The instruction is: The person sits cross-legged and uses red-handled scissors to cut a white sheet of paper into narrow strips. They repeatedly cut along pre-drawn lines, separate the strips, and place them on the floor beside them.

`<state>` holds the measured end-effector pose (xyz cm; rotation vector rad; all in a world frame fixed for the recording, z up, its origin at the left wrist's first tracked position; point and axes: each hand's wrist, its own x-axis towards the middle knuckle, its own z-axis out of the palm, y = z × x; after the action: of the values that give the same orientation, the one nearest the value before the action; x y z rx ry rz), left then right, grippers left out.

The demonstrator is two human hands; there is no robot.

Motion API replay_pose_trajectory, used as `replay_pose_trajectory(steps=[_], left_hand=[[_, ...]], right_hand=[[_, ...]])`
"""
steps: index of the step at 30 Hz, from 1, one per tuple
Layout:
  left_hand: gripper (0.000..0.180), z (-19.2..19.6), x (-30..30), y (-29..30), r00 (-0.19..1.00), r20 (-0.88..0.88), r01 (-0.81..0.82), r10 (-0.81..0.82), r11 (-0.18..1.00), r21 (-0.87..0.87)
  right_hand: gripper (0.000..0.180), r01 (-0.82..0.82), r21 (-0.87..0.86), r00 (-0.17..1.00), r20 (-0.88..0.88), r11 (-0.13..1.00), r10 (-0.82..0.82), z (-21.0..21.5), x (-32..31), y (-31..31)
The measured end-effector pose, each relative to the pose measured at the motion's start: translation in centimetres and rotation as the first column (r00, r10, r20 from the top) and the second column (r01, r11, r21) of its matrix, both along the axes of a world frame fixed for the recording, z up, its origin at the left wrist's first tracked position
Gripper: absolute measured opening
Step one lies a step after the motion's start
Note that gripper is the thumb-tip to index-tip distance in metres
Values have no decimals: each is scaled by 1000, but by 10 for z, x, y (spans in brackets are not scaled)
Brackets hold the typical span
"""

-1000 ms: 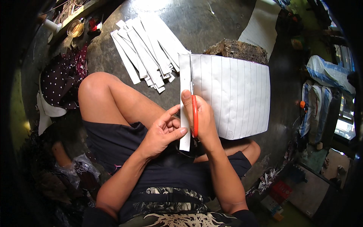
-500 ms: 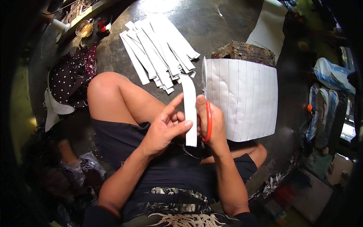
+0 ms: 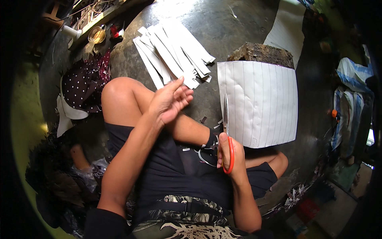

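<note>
My left hand (image 3: 174, 100) is open at the near end of a pile of white strips (image 3: 175, 49), fingers slightly bent, palm turned to the right. No strip shows in it. My right hand (image 3: 234, 157) grips scissors (image 3: 231, 151) by their red-orange handles. Their blades point away from me, overlapping the left part of a large white sheet (image 3: 262, 105) marked with dark parallel lines. I cannot tell whether the blades touch the sheet. Its far edge lies against a rough brown block (image 3: 264, 55).
At far left are a dark polka-dot cloth (image 3: 81, 85), a glass cup (image 3: 96, 36) and a white spool (image 3: 71, 32). Another white sheet (image 3: 286, 30) lies beyond the block. Small scraps (image 3: 296, 193) lie at the right, near blue-and-white plastic bags (image 3: 352, 73).
The white strip both hands were at has left them, and my left hand has moved left and forward to the pile. My right hand with the scissors has shifted slightly right and nearer me.
</note>
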<state>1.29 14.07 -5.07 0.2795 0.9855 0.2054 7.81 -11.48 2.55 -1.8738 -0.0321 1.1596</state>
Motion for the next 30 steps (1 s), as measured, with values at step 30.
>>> replay_pose_trajectory(steps=[30], left_hand=[[41, 28, -41, -139, 871, 174, 395, -460, 864, 312]], right_hand=[[54, -111, -154, 994, 7, 982, 113, 42, -75, -97]])
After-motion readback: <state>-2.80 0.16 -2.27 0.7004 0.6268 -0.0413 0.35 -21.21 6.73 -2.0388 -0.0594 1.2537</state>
